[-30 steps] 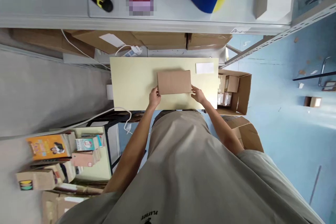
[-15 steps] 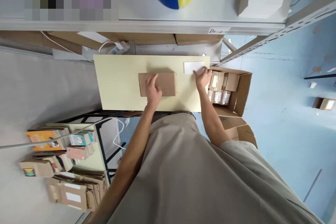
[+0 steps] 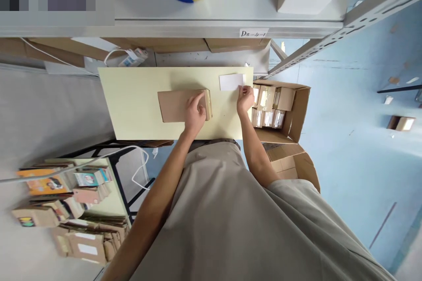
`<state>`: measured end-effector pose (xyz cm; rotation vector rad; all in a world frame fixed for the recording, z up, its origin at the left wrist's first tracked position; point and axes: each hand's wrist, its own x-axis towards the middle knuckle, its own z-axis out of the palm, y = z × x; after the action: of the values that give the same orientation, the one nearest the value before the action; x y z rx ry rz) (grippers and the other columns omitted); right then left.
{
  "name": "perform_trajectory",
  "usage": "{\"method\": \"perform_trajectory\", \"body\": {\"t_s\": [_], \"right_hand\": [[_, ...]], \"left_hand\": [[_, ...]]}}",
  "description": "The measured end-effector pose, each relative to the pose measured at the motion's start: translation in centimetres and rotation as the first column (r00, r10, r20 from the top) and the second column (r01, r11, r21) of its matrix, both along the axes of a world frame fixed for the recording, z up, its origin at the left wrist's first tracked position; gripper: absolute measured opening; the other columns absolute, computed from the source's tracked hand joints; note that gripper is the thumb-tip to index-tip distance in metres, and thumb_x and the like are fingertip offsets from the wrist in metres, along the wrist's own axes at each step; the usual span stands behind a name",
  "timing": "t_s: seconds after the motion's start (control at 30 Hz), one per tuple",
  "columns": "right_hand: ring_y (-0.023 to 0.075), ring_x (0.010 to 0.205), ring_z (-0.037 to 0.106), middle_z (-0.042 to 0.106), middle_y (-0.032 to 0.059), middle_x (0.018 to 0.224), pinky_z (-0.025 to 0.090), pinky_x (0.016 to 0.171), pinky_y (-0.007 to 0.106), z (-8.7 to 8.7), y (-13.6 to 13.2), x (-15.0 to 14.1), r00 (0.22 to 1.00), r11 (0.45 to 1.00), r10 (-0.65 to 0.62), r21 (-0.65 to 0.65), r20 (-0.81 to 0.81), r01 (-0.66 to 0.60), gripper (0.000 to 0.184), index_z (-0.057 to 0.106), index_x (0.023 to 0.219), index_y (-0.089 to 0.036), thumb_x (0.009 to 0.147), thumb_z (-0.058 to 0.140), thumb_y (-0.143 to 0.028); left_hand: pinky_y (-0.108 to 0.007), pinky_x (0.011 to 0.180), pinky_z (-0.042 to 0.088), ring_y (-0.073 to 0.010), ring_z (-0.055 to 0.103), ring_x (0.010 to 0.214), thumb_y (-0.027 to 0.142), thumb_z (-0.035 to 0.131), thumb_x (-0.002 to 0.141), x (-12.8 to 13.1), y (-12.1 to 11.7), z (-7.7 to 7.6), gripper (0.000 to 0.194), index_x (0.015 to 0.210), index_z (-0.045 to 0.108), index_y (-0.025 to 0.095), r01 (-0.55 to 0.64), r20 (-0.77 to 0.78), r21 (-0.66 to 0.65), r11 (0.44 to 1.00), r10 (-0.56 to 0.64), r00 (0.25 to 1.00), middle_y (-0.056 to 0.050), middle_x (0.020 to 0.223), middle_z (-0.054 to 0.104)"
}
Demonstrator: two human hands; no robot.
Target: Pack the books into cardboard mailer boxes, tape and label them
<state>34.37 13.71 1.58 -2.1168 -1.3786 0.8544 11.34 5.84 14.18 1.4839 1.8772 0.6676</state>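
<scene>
Brown rectangular cardboard box [image 3: 173,107] lies near the middle of the pale yellow tabletop [image 3: 132,109], within easy reach. We rest our left hand [image 3: 195,117] over its right end, fingers loosely spread, probably to steady it. Our right hand [image 3: 245,99] pinches the near right corner of a white rectangular paper slip [image 3: 230,82], seemingly leaving most of its face uncovered.

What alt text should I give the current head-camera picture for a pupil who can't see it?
A person's left hand rests on a brown cardboard box on a pale yellow table, while the right hand touches a corner of a white sheet. To the table's right, an open carton holds smaller boxes.
</scene>
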Motion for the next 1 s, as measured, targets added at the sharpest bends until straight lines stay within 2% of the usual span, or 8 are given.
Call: {"method": "perform_trajectory", "body": {"t_s": [0.1,0.27,0.37,0.43,0.5,0.6,0.8,1.0], "right_hand": [[0.0256,0.103,0.078,0.081,0.0117,0.114,0.064,0.095,0.039,0.8,-0.3,0.2,0.992,0.992,-0.124,-0.002,-0.03,0.124,0.058,0.076,0.112,-0.023,0.124,0.04,-0.067],[0.0268,0.109,0.081,0.083,0.0137,0.119,0.066,0.099,0.041,1.8,-0.1,0.7,0.996,0.996,-0.075,-0.048,-0.047,0.073,0.059,0.078,0.12,-0.022,0.124,0.039,-0.067],[0.0339,0.14,0.075,0.077,0.0216,0.147,0.062,0.12,0.054,1.9,0.4,0.6,0.999,0.998,-0.037,-0.05,0.025,0.038,0.053,0.074,0.144,-0.019,0.125,0.044,-0.058],[0.0355,0.165,0.058,0.063,0.0239,0.172,0.051,0.136,0.06,1.8,0.9,0.0,0.994,0.995,0.103,-0.006,0.04,-0.103,0.054,0.065,0.161,-0.018,0.123,0.051,-0.053],[0.0324,0.179,0.04,0.05,0.021,0.186,0.042,0.144,0.058,1.7,1.5,-1.0,0.942,0.942,0.335,0.01,-0.001,-0.335,0.059,0.06,0.169,-0.019,0.12,0.06,-0.051],[0.027,0.185,0.029,0.044,0.0155,0.192,0.037,0.148,0.053,1.7,2.6,-2.5,0.802,0.804,0.59,-0.021,-0.093,-0.594,0.06,0.063,0.168,-0.021,0.116,0.071,-0.05],[0.0245,0.184,0.033,0.046,0.0104,0.192,0.038,0.149,0.05,1.8,4.4,-2.8,0.751,0.74,0.647,-0.131,-0.128,-0.66,0.042,0.073,0.156,-0.022,0.116,0.07,-0.033],[0.0255,0.18,0.041,0.059,0.0085,0.183,0.038,0.149,0.045,1.3,5.4,-1.6,0.691,0.677,0.712,-0.14,-0.124,-0.722,0.025,0.082,0.136,-0.021,0.114,0.069,-0.021]], "left_hand": [[-0.052,0.134,0.057,-0.0316,0.075,0.147,0.021,0.062,0.105,0.6,1.4,-0.6,0.05,0.154,0.073,0.025,0.022,0.097,-0.027,0.999,-0.019,0.995,-0.015,0.153,0.079],[-0.049,0.131,0.061,-0.0285,0.08,0.139,0.024,0.066,0.106,2.7,4.5,-2.0,0.046,0.152,0.073,0.026,0.038,0.241,-0.073,0.997,-0.019,0.97,-0.012,0.152,0.081],[-0.05,0.132,0.061,-0.0283,0.081,0.138,0.019,0.064,0.105,3.7,5.5,-2.6,0.049,0.154,0.072,0.025,0.051,0.268,-0.101,0.994,-0.022,0.963,-0.013,0.153,0.081],[-0.051,0.132,0.06,-0.0288,0.08,0.14,0.018,0.063,0.105,4.0,5.6,-2.8,0.052,0.156,0.07,0.024,0.05,0.271,-0.117,0.992,-0.016,0.962,-0.013,0.155,0.08],[-0.051,0.132,0.06,-0.0291,0.079,0.141,0.017,0.063,0.105,4.1,5.2,-2.8,0.053,0.157,0.069,0.025,0.045,0.261,-0.128,0.991,-0.01,0.965,-0.013,0.156,0.079],[-0.05,0.131,0.062,-0.0291,0.08,0.14,0.017,0.062,0.106,4.1,4.2,-2.7,0.052,0.157,0.069,0.025,0.04,0.227,-0.143,0.989,-0.007,0.974,-0.013,0.156,0.08],[-0.05,0.126,0.065,-0.0293,0.081,0.139,0.02,0.062,0.107,3.8,3.2,-2.9,0.053,0.159,0.069,0.026,0.03,0.211,-0.17,0.985,0.007,0.977,-0.013,0.156,0.08],[-0.05,0.124,0.067,-0.0307,0.08,0.14,0.018,0.063,0.105,3.7,3.1,-3.0,0.055,0.158,0.071,0.027,0.057,0.214,-0.205,0.977,-0.012,0.977,-0.012,0.159,0.077]]}}
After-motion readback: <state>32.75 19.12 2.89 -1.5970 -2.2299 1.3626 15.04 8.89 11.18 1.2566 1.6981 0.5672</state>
